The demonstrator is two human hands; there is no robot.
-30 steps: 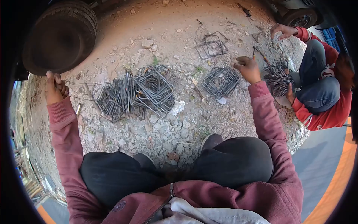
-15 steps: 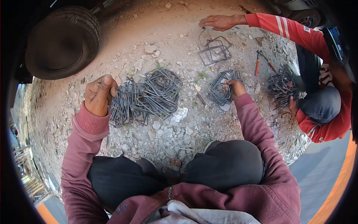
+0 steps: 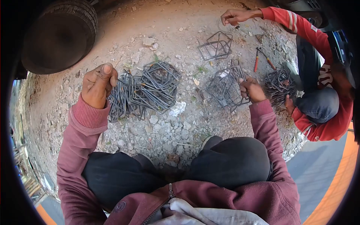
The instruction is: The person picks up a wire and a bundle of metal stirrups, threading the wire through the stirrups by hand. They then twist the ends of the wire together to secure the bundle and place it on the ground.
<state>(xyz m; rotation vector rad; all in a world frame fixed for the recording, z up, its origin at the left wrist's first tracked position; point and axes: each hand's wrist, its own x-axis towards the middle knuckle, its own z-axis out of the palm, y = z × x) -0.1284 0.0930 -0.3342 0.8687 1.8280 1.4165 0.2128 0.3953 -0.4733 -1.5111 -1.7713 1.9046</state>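
My right hand [image 3: 253, 90] is closed on the edge of a loose bunch of bent steel rebar stirrups [image 3: 227, 90], square-cornered loops fanned out over the gravel. My left hand [image 3: 98, 86] is raised in a fist with the thumb uppermost, beside a big heap of stirrups [image 3: 159, 88]. A thin dark bit shows by its thumb, but I cannot tell what it holds. Beyond my right hand, a few separate stirrups [image 3: 216, 47] lie on the dirt.
A co-worker in a red sleeve [image 3: 307, 32] sits at the right, one hand reaching over the ground and the other by a stirrup pile [image 3: 279, 84]. Red-handled pliers [image 3: 256, 62] lie near that pile. A vehicle tyre [image 3: 60, 37] stands at the upper left.
My right hand has shifted right, and the stirrups under it have spread apart. The co-worker's far hand has moved right and curled. My left hand keeps its fist.
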